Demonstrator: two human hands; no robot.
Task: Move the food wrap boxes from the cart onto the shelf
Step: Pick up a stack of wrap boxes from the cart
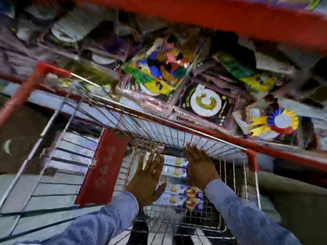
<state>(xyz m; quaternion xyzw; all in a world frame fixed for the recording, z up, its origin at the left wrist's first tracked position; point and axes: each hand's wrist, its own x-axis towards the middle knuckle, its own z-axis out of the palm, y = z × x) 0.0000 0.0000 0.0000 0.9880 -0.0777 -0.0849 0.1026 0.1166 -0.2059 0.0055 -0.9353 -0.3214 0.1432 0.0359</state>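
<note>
Several white food wrap boxes (174,171) with yellow pictures lie stacked inside the wire cart (159,124). My left hand (148,179) hovers over the left side of the stack, fingers spread and holding nothing. My right hand (200,167) is over the right side of the stack, fingers apart, also holding nothing. Both arms wear blue denim sleeves. The shelf (265,147) with a red edge runs behind the cart. The whole view is blurred.
A red flap (104,167) hangs in the cart to the left of my hands. The shelf behind holds colourful party goods, among them a dark pack with a white plate (206,101) and a blue, yellow and red rosette (283,121). A red shelf edge (230,16) crosses overhead.
</note>
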